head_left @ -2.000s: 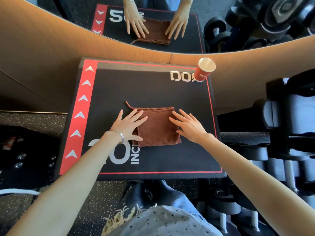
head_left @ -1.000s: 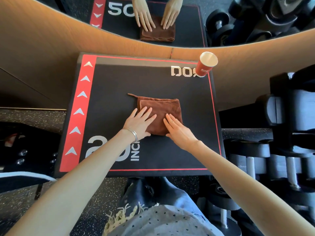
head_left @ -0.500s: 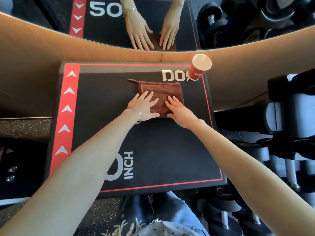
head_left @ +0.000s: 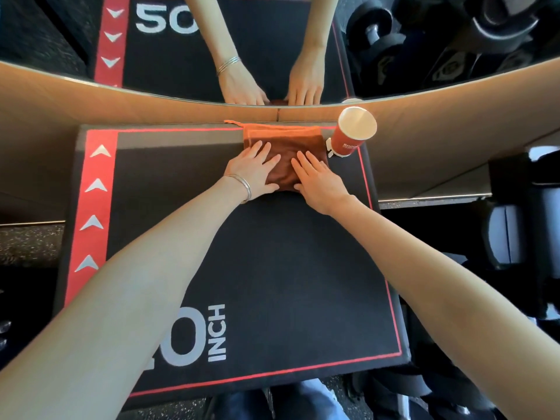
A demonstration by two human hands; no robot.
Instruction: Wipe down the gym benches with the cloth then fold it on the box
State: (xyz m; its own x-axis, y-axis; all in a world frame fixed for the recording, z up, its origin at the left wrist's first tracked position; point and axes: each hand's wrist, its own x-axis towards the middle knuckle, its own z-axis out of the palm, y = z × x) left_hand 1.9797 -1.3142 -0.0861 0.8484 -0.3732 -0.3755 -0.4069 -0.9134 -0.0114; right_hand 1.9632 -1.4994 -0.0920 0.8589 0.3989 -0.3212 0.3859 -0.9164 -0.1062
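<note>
A brown cloth, folded into a small square, lies at the far edge of the black box with red trim. My left hand rests flat on the cloth's near left part, fingers spread. My right hand presses flat on its near right part, fingers apart. Neither hand grips the cloth. A thin loop of the cloth sticks out at its far left corner.
A red paper cup stands at the box's far right corner, right beside the cloth. A wooden ledge and a mirror rise behind the box. Dumbbells and a rack stand to the right. Speckled floor lies to the left.
Both hands have pushed the folded cloth away from me, from the middle of the box to its far edge beside the cup. The hands stay flat on it.
</note>
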